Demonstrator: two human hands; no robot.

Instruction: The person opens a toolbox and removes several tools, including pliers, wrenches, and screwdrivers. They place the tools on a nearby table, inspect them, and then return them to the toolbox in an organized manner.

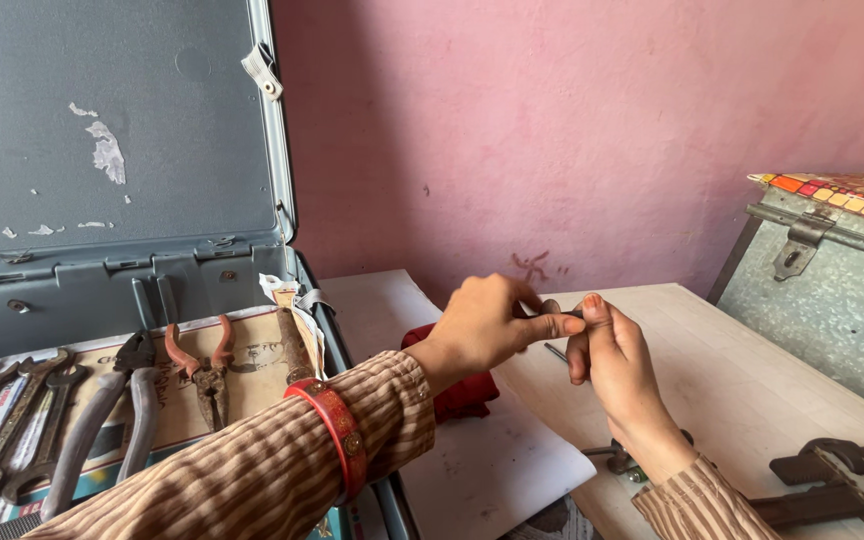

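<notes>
Both hands meet in mid-air above the pale wooden surface (732,380), a little right of centre. The left hand (487,322) reaches in from the left, its fingers curled and its forefinger stretched rightward along a small dark slender metal piece (564,314). The right hand (617,365) rises from the near right, its thumb and fingertips pinched on the same piece from the other side. So the piece sits directly between the two hands, gripped by both, with its long axis running roughly left to right, level with the surface. Neither hand is clearly nearer; each holds one end. A thin grey rod (555,352) shows just below the grip, slanting down to the right, but whether it belongs to the held piece cannot be told.

Below the left hand lies a red cloth (462,392) on a white sheet of paper (492,470). On the left stands an open grey metal toolbox (112,180), its lid upright, with rusty open-ended spanners (12,420), grey-handled pliers (102,420) and orange-handled pliers (202,365) laid inside. A heavy rusty wrench (832,485) lies at the near right, well apart from the hands. A galvanised metal trunk (832,290) stands at the far right against the pink wall (572,130).
</notes>
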